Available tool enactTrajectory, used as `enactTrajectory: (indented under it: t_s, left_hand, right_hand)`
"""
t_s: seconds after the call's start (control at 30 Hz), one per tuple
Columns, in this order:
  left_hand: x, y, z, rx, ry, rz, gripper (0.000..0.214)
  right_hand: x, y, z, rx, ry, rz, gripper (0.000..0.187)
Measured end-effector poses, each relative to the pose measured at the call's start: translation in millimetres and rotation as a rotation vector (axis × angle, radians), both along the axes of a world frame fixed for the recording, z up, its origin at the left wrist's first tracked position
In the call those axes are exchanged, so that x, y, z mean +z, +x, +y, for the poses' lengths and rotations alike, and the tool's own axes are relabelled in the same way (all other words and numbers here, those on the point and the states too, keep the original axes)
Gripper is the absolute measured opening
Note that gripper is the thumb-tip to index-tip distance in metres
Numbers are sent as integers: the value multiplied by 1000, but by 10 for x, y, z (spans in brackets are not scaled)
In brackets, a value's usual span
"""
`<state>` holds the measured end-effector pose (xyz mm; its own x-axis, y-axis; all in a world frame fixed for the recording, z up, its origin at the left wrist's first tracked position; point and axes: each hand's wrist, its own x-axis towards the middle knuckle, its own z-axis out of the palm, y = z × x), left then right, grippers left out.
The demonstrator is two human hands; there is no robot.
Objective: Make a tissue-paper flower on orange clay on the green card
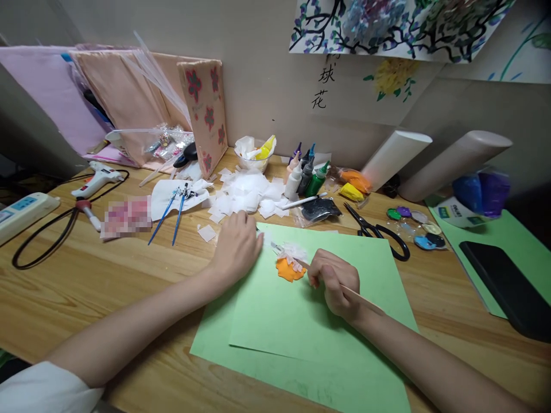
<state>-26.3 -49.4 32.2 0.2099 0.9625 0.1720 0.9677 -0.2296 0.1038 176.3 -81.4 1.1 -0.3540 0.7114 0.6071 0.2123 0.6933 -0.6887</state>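
Note:
Shut around a thin wooden-handled tool [359,297], my right hand [338,281] rests over the light green paper [310,327]. The tool slants up-left, its narrow tip reaching the white paper bits. A ruffled cluster of white paper pieces [295,251] covers the upper part of a flat orange clay patch [289,271] on the paper. Close to the green paper's upper left corner, my left hand [238,245] is closed with its fingers bent downward; what they hold, if anything, is hidden. Beyond it spreads a pile of white paper squares [245,192].
Paint bottles [317,179], a bowl [253,162] and black scissors [374,229] stand or lie behind the paper. Two blue brushes [178,215] and a glue gun [98,178] are left. A dark phone [508,287] and paint pots [415,226] lie right.

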Motion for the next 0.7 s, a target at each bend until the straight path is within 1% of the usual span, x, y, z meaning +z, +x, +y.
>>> enactTrajectory:
  t_s: [0.03, 0.1, 0.13, 0.2, 0.27, 0.33, 0.47, 0.5, 0.57, 0.6, 0.63, 0.7]
  left_hand:
    - [69, -42, 18, 71, -8, 139, 20]
    - [198, -118, 44, 137, -99, 308, 19]
    - [249, -145, 53, 131, -147, 352, 19]
    - [307, -172, 69, 74, -195, 396, 20]
    - [311, -174, 91, 19, -194, 411, 22]
    - [283, -175, 121, 8, -179, 410, 24]
    - [258, -233, 182, -8, -173, 371, 24]
    - [276, -253, 188, -24, -158, 352, 22]
    - [342, -277, 183, -69, -146, 282, 18]
    - [381, -277, 172, -96, -172, 218, 18]
    - [418, -270, 157, -128, -232, 129, 18]
    - [463, -242, 126, -209, -410, -86, 20]
  right_hand:
    - [5, 0, -3, -6, -5, 10, 40]
    - [13, -4, -8, -9, -12, 23, 40]
    - [14, -6, -10, -8, -13, 26, 40]
    - [8, -8, -12, -7, -20, 27, 40]
    - [-5, -5, -13, -14, -26, 28, 40]
    - [-16, 3, -14, -28, -23, 33, 40]
    - [-13, 22, -10, -49, 15, 47, 41]
    - [-8, 23, -5, -37, 30, 49, 41]
    - [3, 17, 13, 31, 78, 45, 40]
    - [8, 10, 25, 79, 105, 28, 40]
    - [12, 2, 38, 127, 130, 1, 38]
    - [15, -16, 64, 195, 162, -73, 36]
